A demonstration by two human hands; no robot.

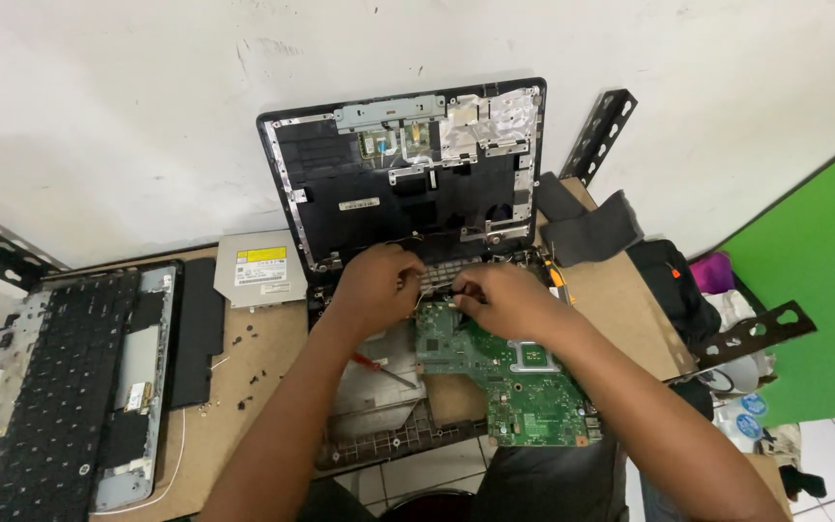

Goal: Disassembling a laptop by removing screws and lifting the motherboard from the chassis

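A dismantled black laptop base [340,193] leans upright against the white wall, its inner frame and metal shields exposed. In front of it lies a green motherboard [524,387] on the brown table. My left hand [374,285] and my right hand [504,298] meet at the board's far edge, close to the laptop's hinge. Both have their fingers pinched around thin wires or a small part there; what exactly they grip is hidden by the fingers. A red-handled screwdriver [379,367] rests under my left forearm on a grey metal plate [369,391].
A silver optical drive [261,269] lies left of the laptop. A black keyboard with its palm-rest cover [70,387] sits at far left, small screws [248,372] scattered beside it. Black perforated metal brackets [596,135] and black bags [674,280] are at right, beside a green wall.
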